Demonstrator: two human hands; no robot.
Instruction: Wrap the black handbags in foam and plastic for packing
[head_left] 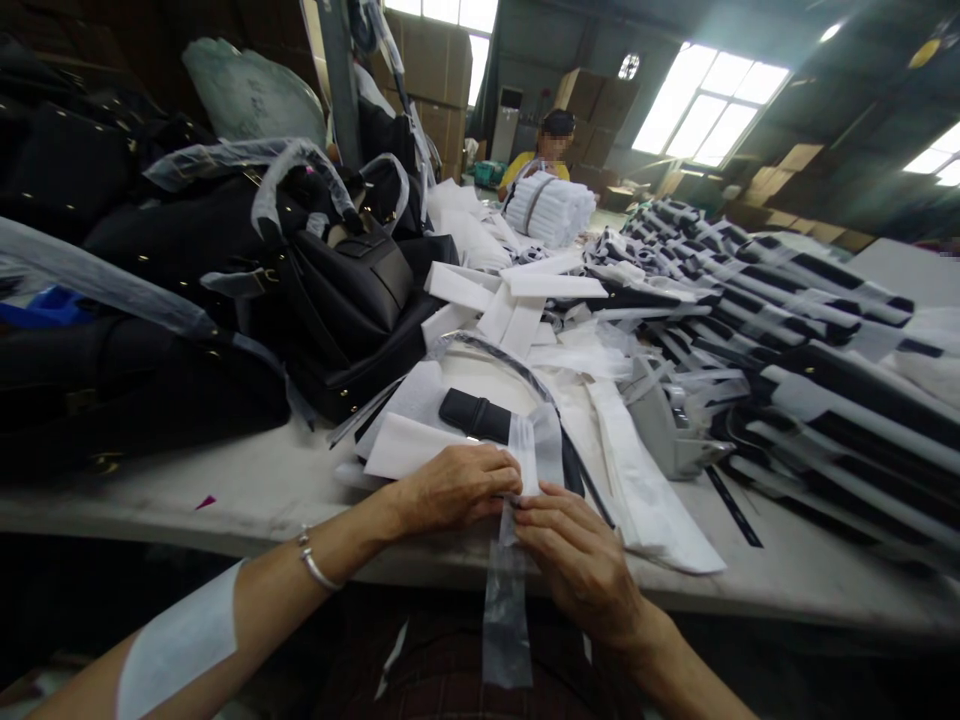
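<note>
My left hand point(461, 485) and my right hand point(574, 545) meet at the table's front edge, fingers pinched on a clear plastic strip point(508, 625). Its lower end hangs below the table edge. Just beyond my fingers, translucent white wrapping point(529, 450) covers one end of a flat black leather piece point(474, 413). A black strap point(546, 388) in clear film arches behind it and curves down past my right hand. White foam sheet point(409, 445) lies beside my left wrist. My fingertips hide the exact spot where the strip is gripped.
Black handbags point(352, 285) with film-wrapped handles crowd the left. White foam strips point(517, 310) lie in a heap ahead. A grey tape dispenser point(664, 425) and long white sheets point(637, 470) are to the right, before stacked black-and-white wrapped pieces point(832, 400). Another person point(517, 172) sits farther back.
</note>
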